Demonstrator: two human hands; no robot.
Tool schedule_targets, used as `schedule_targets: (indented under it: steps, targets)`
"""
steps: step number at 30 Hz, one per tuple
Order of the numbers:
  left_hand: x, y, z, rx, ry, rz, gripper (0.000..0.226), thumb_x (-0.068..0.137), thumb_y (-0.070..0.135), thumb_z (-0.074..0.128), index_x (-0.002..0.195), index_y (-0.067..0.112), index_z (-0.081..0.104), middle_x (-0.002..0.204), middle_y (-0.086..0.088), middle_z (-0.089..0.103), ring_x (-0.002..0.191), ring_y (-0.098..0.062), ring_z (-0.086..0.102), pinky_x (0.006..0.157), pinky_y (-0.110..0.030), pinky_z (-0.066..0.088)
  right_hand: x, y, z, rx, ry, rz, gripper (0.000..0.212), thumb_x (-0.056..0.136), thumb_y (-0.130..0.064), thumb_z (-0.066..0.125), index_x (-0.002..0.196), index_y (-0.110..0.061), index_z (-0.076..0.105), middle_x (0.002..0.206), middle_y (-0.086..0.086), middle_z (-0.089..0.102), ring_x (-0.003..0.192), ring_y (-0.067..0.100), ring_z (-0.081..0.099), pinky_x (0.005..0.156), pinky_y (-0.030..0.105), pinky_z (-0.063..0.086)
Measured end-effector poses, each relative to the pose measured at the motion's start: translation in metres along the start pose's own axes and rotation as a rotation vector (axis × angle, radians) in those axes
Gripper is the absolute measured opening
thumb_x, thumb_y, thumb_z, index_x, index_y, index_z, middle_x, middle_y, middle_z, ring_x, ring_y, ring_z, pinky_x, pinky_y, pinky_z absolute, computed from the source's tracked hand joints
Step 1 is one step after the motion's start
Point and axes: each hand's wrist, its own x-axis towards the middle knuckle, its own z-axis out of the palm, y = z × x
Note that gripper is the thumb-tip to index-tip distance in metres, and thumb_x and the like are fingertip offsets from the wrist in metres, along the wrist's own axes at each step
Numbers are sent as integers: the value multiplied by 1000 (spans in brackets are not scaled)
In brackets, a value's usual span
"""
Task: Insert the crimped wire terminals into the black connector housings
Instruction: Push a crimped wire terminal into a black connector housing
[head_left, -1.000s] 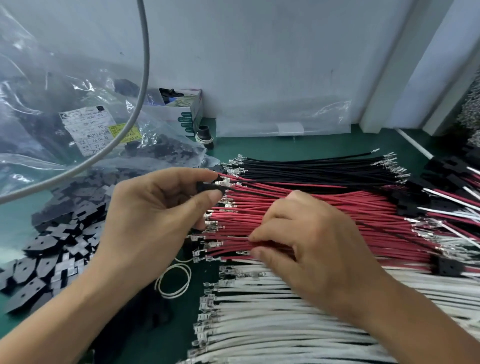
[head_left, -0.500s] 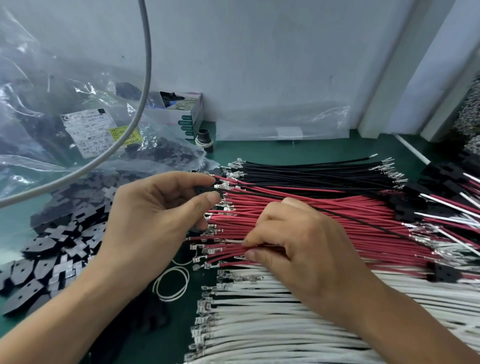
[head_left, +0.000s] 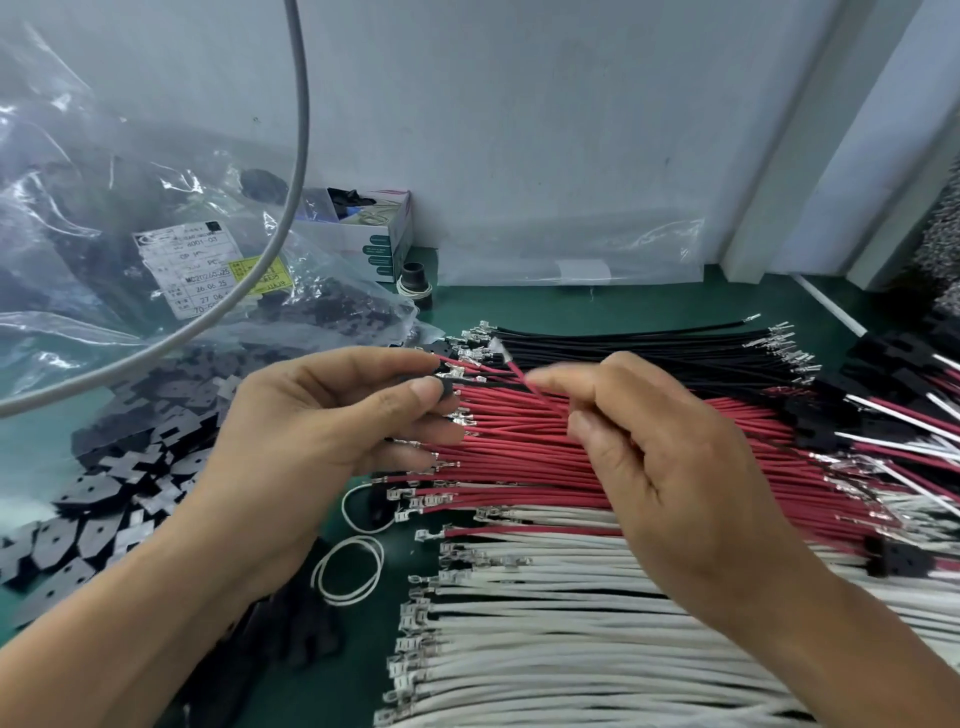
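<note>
Red wire (head_left: 524, 382), thin with a bright metal terminal at its tip, is pinched between thumb and forefinger of the right hand (head_left: 670, 467), tip pointing to 10 o'clock. Left hand (head_left: 322, 431) pinches a small black housing (head_left: 445, 388) between thumb and forefinger, just at 8 o'clock of that tip, apart from it. Beneath lie flat rows: black wires (head_left: 649, 345) at 12 o'clock, red wires (head_left: 519, 467) central, white wires (head_left: 545, 623) at 6. Flat black parts (head_left: 104, 499) lie heaped at 9 o'clock on green mat (head_left: 597, 306).
</note>
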Motion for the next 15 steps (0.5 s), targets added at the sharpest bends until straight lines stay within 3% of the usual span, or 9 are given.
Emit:
schedule_targets:
  steps: [2,5,9,13,15]
  targets:
    - [0,1,-1,-55,-39,-66,34,64,22,82,95,8,81,93,-22,78,79,-31,78,58,-25,62,0,-2,-1,-1,20,-4,35,100,-19,48,131,-29,62,88,-20,52,75,9,56,62,19,43]
    - [0,3,-3,-116,-75,-124,32,68,21,81,96,6,80,96,-24,77,79,-30,78,59,-25,61,1,-5,-1,24,83,-56,25,100,-22,55,117,-22,73,86,-16,54,74,13,58,61,28,47]
    - [1,4,-1,-139,-115,-148,31,71,25,80,95,6,81,95,-25,77,74,-26,78,59,-24,61,0,-7,3,30,102,-77,23,100,-28,58,108,-18,77,89,-11,59,75,9,60,61,25,49]
    - [1,6,-2,-135,-146,-162,55,57,40,96,97,6,81,94,-25,77,73,-25,78,59,-24,61,-1,-7,4,48,108,-66,21,98,-21,58,106,-15,76,95,-8,64,88,10,64,70,28,53]
    - [0,6,-3,-140,-147,-168,62,52,43,99,98,5,81,95,-25,77,72,-25,78,59,-24,61,0,-8,4,54,114,-59,23,98,-20,58,111,-15,76,94,-7,62,86,7,62,70,20,49]
